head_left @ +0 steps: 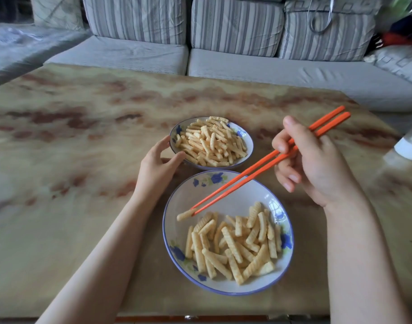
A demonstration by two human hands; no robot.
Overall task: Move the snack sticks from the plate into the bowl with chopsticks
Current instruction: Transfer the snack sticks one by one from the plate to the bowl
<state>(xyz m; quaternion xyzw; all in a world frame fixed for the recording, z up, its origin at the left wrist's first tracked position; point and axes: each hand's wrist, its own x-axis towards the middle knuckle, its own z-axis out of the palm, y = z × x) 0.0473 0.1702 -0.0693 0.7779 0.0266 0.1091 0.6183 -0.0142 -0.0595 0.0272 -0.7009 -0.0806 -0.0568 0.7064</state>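
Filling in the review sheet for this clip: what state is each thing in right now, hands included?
Left hand: fingers grip the bowl at its near-left rim.
Right hand: holds the chopsticks.
Chopsticks: tips pinch one snack stick over the plate.
Bowl: heaped with snack sticks.
Plate: partly covered with remaining sticks.

Head view, down over near table (60, 160)
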